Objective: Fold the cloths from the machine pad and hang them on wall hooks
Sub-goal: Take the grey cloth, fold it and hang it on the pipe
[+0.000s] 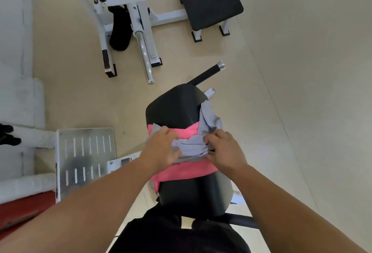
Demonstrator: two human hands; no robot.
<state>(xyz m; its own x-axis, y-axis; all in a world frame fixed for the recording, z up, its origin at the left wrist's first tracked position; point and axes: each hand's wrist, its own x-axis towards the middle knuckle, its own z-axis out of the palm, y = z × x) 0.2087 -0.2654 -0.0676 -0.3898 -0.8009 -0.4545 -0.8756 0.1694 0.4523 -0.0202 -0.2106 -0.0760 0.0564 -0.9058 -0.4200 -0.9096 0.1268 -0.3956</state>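
Black machine pad taken as landmark; two cloths counted upon it. Pink cloth lies flat across the pad's middle, one end hanging off the pad's left edge; grey cloth sits on top of the pink, bunched, a tail trailing toward the pad's far right edge. Left hand pinches the grey cloth's left end, fingers curled; right hand grips its right end likewise. Judgement: folding of the grey cloth is in hand; draw it taut, square the edges, avoid dragging the pink beneath. Wall hooks not in view.
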